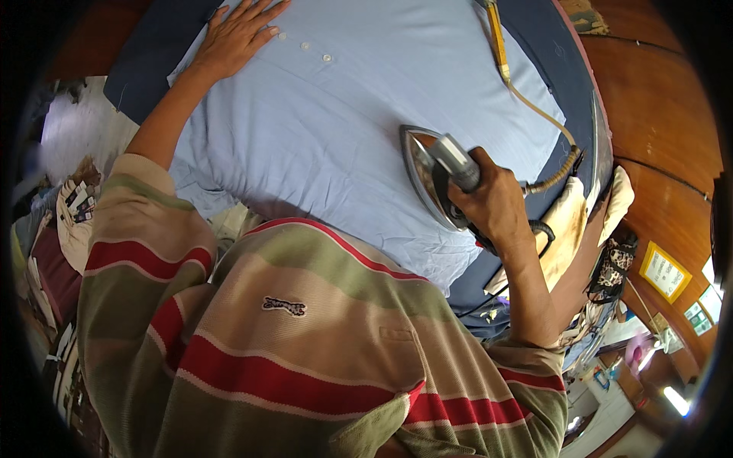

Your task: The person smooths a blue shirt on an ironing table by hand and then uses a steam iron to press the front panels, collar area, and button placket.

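A light blue shirt [343, 114] with several white buttons is spread over a dark blue cloth [145, 57] on the board. My left hand [233, 38] lies flat on the shirt's far left part, its fingers stretched apart near the buttons. On the right, my right hand [492, 195] is wrapped round the handle of a steam iron [431, 179]. The iron's soleplate rests on the shirt, its tip pointing away from me. Small creases show in the fabric near my body and just below the iron.
From the iron a hose [550, 118] runs up the right side past a yellow strip [498, 42]. Cream cloth [561, 229] hangs at the board's right edge. Piled garments [76, 202] lie to the left. A wooden wall [649, 114] with a yellow-framed sign [664, 272] stands at right.
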### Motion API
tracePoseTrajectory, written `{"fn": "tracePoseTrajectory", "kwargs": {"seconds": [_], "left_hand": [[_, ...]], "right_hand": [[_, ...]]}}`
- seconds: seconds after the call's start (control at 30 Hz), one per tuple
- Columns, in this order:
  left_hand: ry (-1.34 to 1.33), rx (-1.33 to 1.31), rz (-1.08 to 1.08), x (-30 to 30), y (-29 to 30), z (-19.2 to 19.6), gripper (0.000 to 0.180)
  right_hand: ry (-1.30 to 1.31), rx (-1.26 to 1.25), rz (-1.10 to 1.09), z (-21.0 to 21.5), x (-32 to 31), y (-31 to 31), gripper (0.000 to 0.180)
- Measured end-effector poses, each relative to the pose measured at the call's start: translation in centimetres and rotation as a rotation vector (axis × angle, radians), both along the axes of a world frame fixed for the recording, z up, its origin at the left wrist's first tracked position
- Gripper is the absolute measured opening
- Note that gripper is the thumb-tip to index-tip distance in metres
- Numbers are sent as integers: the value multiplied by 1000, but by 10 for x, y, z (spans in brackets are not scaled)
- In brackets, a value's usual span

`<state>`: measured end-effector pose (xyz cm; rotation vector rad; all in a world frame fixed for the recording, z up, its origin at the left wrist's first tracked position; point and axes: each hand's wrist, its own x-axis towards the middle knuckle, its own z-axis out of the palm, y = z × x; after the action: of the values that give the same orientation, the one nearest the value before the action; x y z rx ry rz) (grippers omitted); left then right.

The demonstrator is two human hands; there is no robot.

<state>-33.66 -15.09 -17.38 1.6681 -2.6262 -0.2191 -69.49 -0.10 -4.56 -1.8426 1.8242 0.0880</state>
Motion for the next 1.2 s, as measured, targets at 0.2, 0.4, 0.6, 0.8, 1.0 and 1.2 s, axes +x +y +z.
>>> {"fn": "tracePoseTrajectory", "kwargs": {"seconds": [0.2, 0.4, 0.6, 0.8, 1.0, 1.2], "left_hand": [[-151, -283, -10, 24, -3, -40, 43], [-28, -83, 4, 4, -1, -8, 50], [49, 6, 12, 10, 4, -4, 54], [70, 12, 8, 7, 4, 1, 54], [56, 5, 22, 6, 5, -3, 53], [46, 6, 7, 6, 3, -2, 54]], "right_hand": [[33, -14, 43, -3, 2, 4, 39], [21, 32, -58, 1, -5, 14, 36], [-6, 29, -77, 2, 10, 6, 36], [-68, -47, -235, 2, -25, 8, 32], [-78, -144, -139, 21, -18, -29, 31], [-10, -202, 133, -5, 11, -78, 37]]}}
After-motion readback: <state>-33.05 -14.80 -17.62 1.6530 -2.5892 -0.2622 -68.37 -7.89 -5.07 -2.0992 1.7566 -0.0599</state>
